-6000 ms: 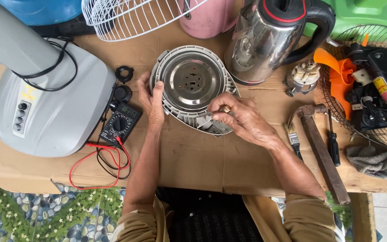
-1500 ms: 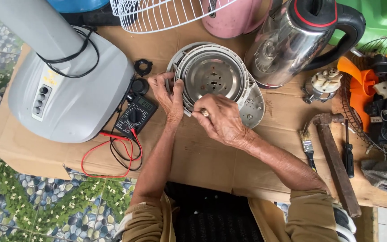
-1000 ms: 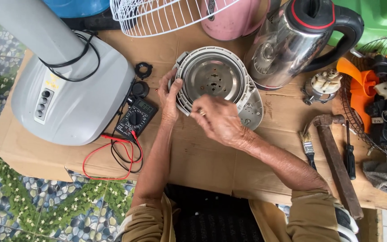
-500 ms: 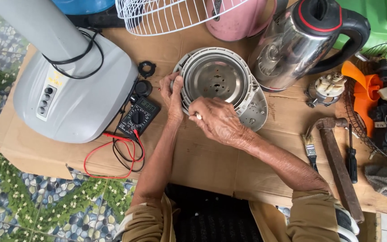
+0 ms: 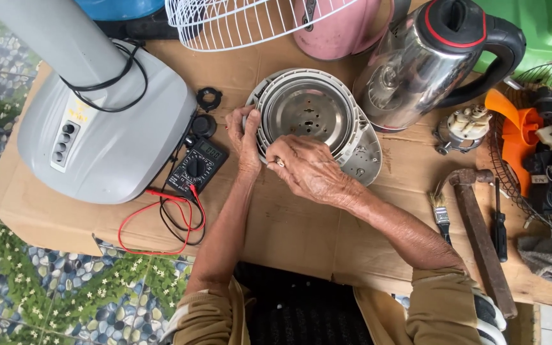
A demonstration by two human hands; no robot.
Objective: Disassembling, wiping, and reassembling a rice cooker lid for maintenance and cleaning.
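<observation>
The round metal kettle base (image 5: 311, 121) lies flat on the cardboard-covered table (image 5: 289, 230), directly beyond both hands. The left hand (image 5: 245, 137) clasps its left rim; the right hand (image 5: 305, 169), equally near, has its fingers (image 5: 276, 153) curled closed on the near rim.

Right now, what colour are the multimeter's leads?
Head view: multimeter leads are red and black.

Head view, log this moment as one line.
left hand: grips round metal base rim | right hand: on near rim | multimeter: beside left hand
</observation>
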